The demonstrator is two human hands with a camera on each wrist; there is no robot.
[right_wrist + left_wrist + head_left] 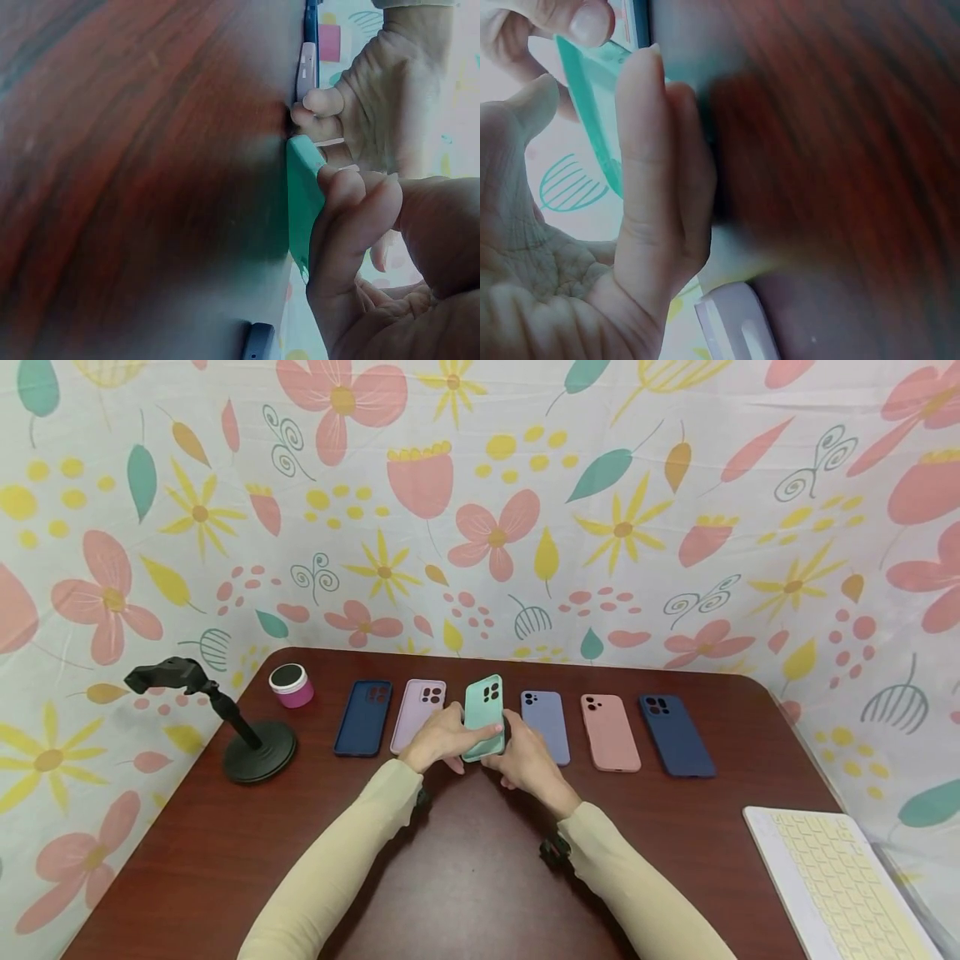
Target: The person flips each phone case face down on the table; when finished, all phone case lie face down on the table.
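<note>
A mint green phone case (480, 702) is held tilted near the middle of the table, its camera cutouts toward the top. My left hand (438, 739) grips its left side, the thumb laid across its face and the fingers behind it. On the other side, my right hand (528, 760) pinches the lower right edge with curled fingers, close over the tabletop. In the right wrist view the green case (300, 199) stands on edge between both hands. A lilac case (415, 714) lies beside my left hand, and a periwinkle case (547, 727) beside my right.
A navy case (362, 718) lies to the left; a pink case (611, 735) and a dark blue case (677, 737) lie to the right. A black stand (258, 752) and a pink jar (292, 692) are at the far left. A white keyboard (832, 877) sits at the right edge.
</note>
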